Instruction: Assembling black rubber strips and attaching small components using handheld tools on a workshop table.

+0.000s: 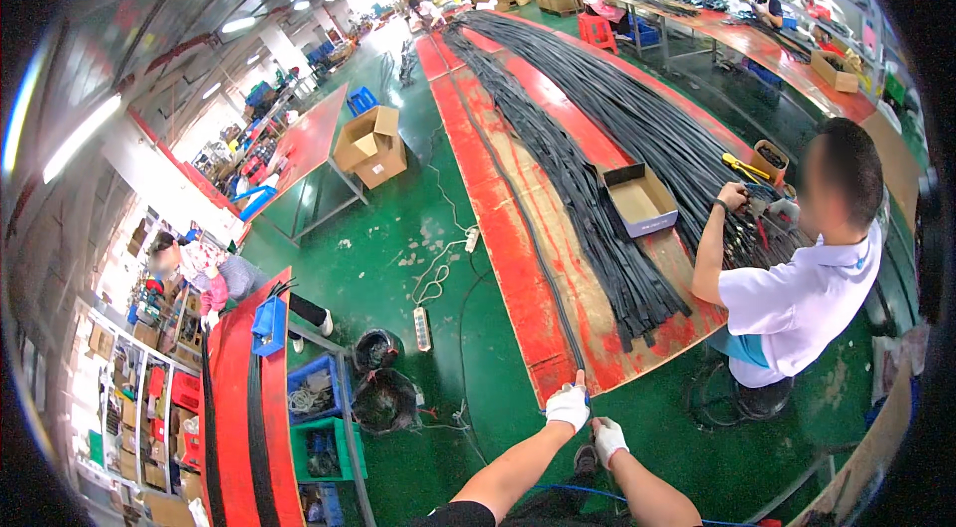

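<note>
My left hand (569, 405), in a white glove with bare fingertips, is closed at the near end of a long black cable-like strip (543, 273). The strip runs down the left side of the long red table (478, 178). Just right of it, my right hand (608, 439), gloved the same way, is closed beyond the table's near edge. Something small and dark shows between the two hands, too small to name. To the right lies a thick bundle of flat black strips (588, 228), with a second wide bundle (617, 99) beyond.
An open cardboard box (640, 201) sits on the strips. At the right a person (797, 278) works over cables beside yellow-handled pliers (745, 168). On the green floor are a power strip (422, 329) and black buckets (386, 399). A narrow red table (234, 427) stands left.
</note>
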Demonstrator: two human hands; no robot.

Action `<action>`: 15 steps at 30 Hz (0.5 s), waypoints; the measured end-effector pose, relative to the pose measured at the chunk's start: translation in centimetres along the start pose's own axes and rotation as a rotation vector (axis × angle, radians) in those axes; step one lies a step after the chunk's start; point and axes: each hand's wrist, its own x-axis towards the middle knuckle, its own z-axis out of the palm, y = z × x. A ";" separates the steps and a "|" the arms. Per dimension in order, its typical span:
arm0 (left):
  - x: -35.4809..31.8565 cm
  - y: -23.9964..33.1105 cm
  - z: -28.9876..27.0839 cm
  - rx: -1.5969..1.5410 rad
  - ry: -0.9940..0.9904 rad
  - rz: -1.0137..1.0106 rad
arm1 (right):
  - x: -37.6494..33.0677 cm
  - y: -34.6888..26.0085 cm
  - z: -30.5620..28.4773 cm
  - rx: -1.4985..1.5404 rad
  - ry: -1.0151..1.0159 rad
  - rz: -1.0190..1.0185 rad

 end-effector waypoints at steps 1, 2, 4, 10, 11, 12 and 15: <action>0.2 -0.2 0.1 -0.001 0.003 -0.006 | 0.5 0.1 0.5 0.073 -0.012 0.126; 0.5 -0.4 0.1 0.015 0.004 -0.003 | 0.7 0.3 0.6 0.071 -0.004 0.117; 0.2 -1.3 0.6 0.049 -0.011 -0.016 | -0.1 0.4 1.4 0.062 -0.004 0.118; 1.6 -0.9 -0.2 0.055 -0.019 -0.017 | -1.4 -0.2 0.5 0.026 0.051 0.068; 1.8 -1.3 -0.1 0.048 -0.022 -0.004 | -2.5 -1.1 0.4 0.043 0.041 0.117; 2.0 -1.1 -0.1 0.053 -0.025 -0.002 | -4.0 -2.6 -0.2 0.061 0.041 0.162; 2.3 -0.6 -0.2 0.058 -0.032 -0.002 | -4.2 -1.3 -0.7 0.080 0.041 0.163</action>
